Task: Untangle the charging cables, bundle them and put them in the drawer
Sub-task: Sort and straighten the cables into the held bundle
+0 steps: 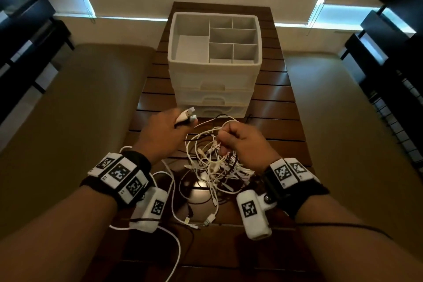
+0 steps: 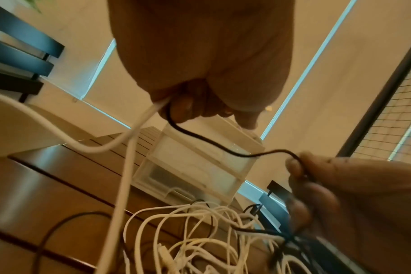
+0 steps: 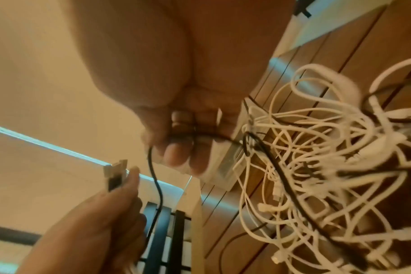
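Observation:
A tangle of white and black charging cables (image 1: 212, 162) hangs and lies on the slatted wooden table (image 1: 286, 121). My left hand (image 1: 169, 130) grips the plug ends of a few cables (image 1: 186, 115), white and black; their cords (image 2: 139, 128) trail down from the fist. My right hand (image 1: 240, 139) is curled round strands of the tangle and holds it lifted. A thin black cable (image 2: 223, 146) runs between the two hands, also seen as black cable (image 3: 156, 178) in the right wrist view. A white drawer unit (image 1: 214, 68) stands behind, its drawers closed.
The unit's open top tray (image 1: 183, 32) has several empty compartments. Loose cable ends (image 1: 209, 218) lie on the table near me. Beige seats flank the table, and dark chairs (image 1: 389, 41) stand at both sides.

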`<state>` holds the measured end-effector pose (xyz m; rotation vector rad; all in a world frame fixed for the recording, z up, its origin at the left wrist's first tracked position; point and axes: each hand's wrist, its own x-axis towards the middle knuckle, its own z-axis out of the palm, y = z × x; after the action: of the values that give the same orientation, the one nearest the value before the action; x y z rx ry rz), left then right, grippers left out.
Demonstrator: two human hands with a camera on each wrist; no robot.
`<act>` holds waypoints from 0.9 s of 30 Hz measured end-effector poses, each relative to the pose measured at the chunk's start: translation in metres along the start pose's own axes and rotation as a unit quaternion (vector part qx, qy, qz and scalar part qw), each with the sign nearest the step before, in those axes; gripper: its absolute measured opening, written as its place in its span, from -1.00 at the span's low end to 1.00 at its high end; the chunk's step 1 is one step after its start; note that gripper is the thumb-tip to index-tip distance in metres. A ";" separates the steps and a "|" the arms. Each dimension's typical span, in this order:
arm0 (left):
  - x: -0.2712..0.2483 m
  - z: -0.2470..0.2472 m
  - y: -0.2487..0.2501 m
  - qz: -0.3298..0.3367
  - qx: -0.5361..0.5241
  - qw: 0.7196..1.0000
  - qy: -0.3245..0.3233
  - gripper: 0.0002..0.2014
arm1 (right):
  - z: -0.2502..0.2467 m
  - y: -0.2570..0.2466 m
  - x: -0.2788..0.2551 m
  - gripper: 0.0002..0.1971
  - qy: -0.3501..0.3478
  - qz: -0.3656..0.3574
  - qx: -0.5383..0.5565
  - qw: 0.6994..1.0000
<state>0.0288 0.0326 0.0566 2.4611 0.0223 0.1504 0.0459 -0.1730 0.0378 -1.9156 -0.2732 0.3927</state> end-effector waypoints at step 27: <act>-0.001 -0.066 0.015 -0.193 -0.158 0.962 0.112 -0.58 | -0.008 0.021 -0.024 -0.67 -0.142 0.078 -0.292 0.943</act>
<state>0.0202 0.0622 0.1170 2.0650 0.5318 0.2403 0.0273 -0.1957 0.0245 -2.4714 -0.4672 0.7621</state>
